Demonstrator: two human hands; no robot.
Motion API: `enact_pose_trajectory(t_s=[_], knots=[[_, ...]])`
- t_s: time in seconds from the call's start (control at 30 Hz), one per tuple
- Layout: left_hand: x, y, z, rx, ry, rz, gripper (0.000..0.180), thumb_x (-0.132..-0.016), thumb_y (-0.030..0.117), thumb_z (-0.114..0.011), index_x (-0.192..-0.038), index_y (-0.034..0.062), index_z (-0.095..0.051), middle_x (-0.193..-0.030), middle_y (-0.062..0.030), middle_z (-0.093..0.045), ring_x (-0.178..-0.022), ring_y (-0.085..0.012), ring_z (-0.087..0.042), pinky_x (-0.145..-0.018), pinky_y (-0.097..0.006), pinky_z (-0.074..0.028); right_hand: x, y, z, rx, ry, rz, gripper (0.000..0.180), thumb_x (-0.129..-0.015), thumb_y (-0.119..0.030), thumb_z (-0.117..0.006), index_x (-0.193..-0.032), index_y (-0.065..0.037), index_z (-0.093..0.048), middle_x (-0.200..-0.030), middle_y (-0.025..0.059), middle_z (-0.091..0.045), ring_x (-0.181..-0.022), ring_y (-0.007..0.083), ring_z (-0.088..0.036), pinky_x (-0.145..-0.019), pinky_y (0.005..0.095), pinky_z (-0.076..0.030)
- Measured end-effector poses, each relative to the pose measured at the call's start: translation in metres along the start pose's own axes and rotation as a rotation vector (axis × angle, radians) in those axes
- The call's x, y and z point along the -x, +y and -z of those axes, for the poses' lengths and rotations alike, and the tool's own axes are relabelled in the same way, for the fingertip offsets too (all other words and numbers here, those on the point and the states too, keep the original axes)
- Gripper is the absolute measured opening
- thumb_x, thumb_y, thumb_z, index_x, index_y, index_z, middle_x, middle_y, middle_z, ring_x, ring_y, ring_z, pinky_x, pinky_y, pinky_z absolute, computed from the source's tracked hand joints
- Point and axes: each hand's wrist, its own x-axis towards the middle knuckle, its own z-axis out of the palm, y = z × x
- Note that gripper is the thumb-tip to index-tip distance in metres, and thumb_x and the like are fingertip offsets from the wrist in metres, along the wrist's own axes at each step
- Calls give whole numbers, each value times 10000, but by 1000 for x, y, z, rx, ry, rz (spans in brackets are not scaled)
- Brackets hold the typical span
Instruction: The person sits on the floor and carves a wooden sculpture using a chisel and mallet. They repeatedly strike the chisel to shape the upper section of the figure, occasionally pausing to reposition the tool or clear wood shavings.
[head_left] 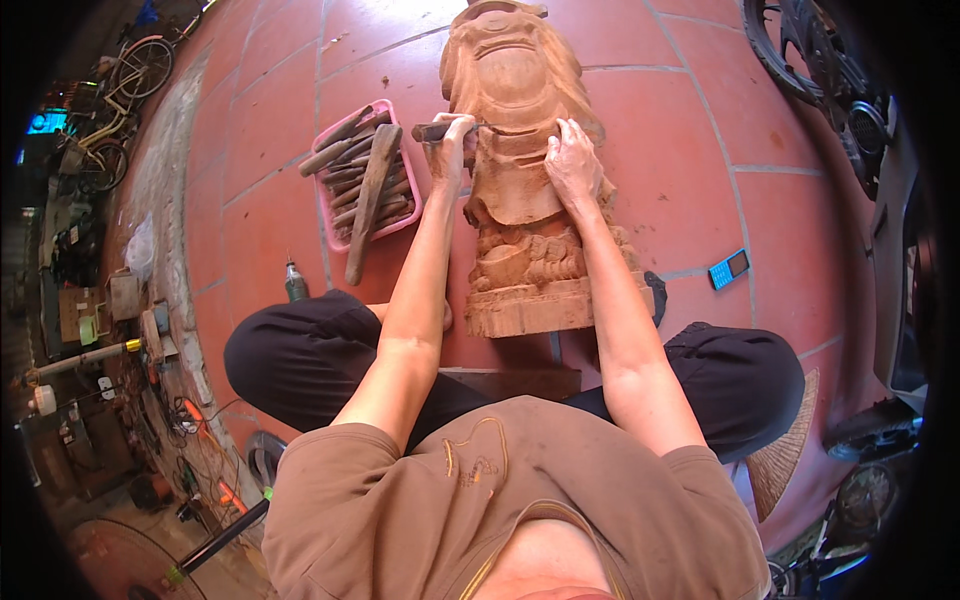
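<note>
A carved wooden statue (515, 205) lies on the tiled floor in front of me, its square base toward my body. At its left side my left hand (450, 150) is closed round a carving chisel (432, 131), whose handle sticks out to the left. The blade end reaches onto the carved folds. My right hand (574, 165) lies on the statue's right side, fingers stretched over the wood, holding nothing. Left of the statue stands a pink basket (330, 222) full of wooden-handled chisels (345, 180), with a long wooden mallet or club (372, 205) resting across it.
A blue mobile phone (729, 269) lies on the floor at right. Near my left knee stands a small dark bottle (295, 281). Motorbikes (830, 80) line the right edge; bicycles (125, 85), tools and cables crowd the left. A woven hat (785, 455) lies by my right knee.
</note>
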Motion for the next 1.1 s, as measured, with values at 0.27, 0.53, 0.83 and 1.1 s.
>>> enact_pose_trajectory(t_s=[0.27, 0.53, 0.83, 1.1], knots=[[-4, -19, -15, -154, -13, -227, 101, -890, 121, -655, -950, 40, -661, -775, -6, -625, -706, -86, -559, -638, -236, -454, -3, 1, -5, 5, 22, 27, 361, -926, -195, -543, -1249, -46, -603, -1351, 169, -576, -1213, 345, -555, -1025, 448, -452], [-2, 11, -13, -193, -81, -23, 112, -857, 132, -666, -905, 32, -681, -774, -34, -668, -713, -86, -605, -638, -259, -475, 0, 6, -8, -7, 6, -17, 361, -926, -203, -548, -1252, -56, -603, -1354, 165, -573, -1229, 337, -548, -1032, 447, -448], [5, -4, -17, -184, -78, -83, 135, -874, 139, -658, -940, 21, -653, -760, -28, -632, -670, -102, -576, -612, -253, -470, -5, 13, -12, 16, 65, 32, 361, -921, -202, -551, -1242, -48, -606, -1340, 184, -580, -1214, 342, -558, -1032, 445, -448], [1, 12, -25, -128, -18, -67, 117, -875, 120, -651, -944, 26, -650, -756, -24, -625, -679, -97, -573, -617, -249, -462, -2, 11, -10, 17, 54, 38, 366, -922, -202, -548, -1249, -47, -605, -1333, 181, -589, -1212, 341, -560, -1029, 439, -452]])
